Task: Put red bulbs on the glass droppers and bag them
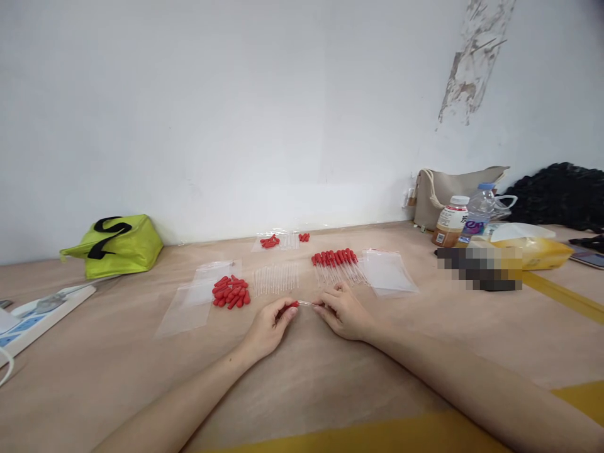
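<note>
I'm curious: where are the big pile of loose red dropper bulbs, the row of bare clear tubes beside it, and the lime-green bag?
Big pile of loose red dropper bulbs (231, 292): head view, pile's middle.
Row of bare clear tubes (276, 279): head view, row's middle.
Lime-green bag (138, 249): head view, side panel.

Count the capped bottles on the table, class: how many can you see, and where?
2: a white-capped bottle beside the bag at right, and a blue-capped bottle just right of it. Others may be hidden.

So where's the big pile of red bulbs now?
In the head view, the pile of red bulbs lies left of centre, beyond the left hand, with clear plastic bags on its left and a row of clear tubes on its right.
</note>
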Demonstrator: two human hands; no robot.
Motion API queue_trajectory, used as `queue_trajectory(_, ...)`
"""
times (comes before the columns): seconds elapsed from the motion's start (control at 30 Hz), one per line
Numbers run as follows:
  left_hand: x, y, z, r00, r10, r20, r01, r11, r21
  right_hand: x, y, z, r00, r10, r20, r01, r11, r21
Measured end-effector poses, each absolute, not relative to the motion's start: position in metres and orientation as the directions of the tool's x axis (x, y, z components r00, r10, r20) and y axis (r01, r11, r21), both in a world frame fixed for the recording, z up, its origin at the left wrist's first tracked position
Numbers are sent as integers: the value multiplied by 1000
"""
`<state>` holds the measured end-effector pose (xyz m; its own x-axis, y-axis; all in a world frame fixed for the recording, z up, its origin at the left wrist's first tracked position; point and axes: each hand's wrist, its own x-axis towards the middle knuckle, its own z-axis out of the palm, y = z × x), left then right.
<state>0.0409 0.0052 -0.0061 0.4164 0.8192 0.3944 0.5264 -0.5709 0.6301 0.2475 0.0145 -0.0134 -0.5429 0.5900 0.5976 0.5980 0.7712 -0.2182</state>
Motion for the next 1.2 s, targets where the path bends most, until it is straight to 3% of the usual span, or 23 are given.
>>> queue_trajectory(0.33,39,4,-6,487,776,400,512,-625,589,254,21,-11,-594,567,570,578,794,-188)
queue_trajectory(0.63,40,-2,-3,555,731,396,605,-682,411,251,16,-15,-609,523,596,618,784,-56)
queue_trajectory(0.9,37,0,-3,664,616,425,546,-787,287,240,5,-12,-621,593,513,639,762,-106)
queue_trajectory(1.1,22,11,-7,561,665,492,588,-739,328,243,-1,7,-641,610,466,699,714,28)
queue_trajectory(1.2,14,15,-13,409,778,477,682,-608,407,249,4,8,-531,720,446,780,622,-76)
